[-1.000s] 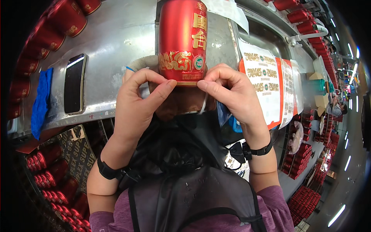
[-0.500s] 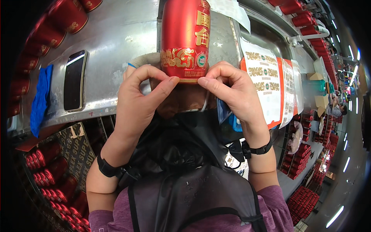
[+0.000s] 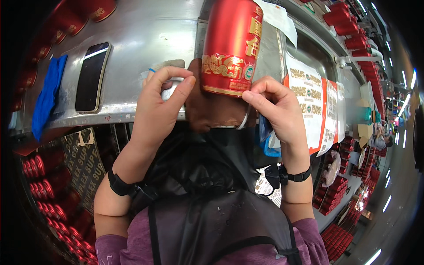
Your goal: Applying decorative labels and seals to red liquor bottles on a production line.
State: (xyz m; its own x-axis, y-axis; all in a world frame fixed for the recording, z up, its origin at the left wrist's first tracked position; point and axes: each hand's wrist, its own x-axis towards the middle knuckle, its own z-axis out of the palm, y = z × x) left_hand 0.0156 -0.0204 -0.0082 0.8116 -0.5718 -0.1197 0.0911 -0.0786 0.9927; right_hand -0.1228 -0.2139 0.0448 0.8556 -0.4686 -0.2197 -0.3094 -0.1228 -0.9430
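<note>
A glossy red bottle [image 3: 227, 44] with gold ornament and a small green round mark lies tilted, its base toward me and its far end cut off by the picture's edge. Under its base is a brown, worn-looking support [image 3: 216, 109]. My right hand [image 3: 278, 104] has thumb and forefinger closed at the right corner of the base rim. My left hand [image 3: 161, 104] is off the bottle, to its left, thumb and forefinger apart. A pale, greyish covering with a blue band [image 3: 152, 70] shows at its fingers, partly hidden.
On the metal worktop [image 3: 137, 44] lie a phone [image 3: 92, 77] and a blue cloth [image 3: 49, 95]. Sheets of gold decals [image 3: 307, 95] rest at the right. More red bottles [image 3: 97, 9] stand far left; others fill shelves [image 3: 48, 179] below left.
My left hand has come away from the base rim. The bottle has shifted right and its base has tilted. My right hand stays at the rim, slightly further right.
</note>
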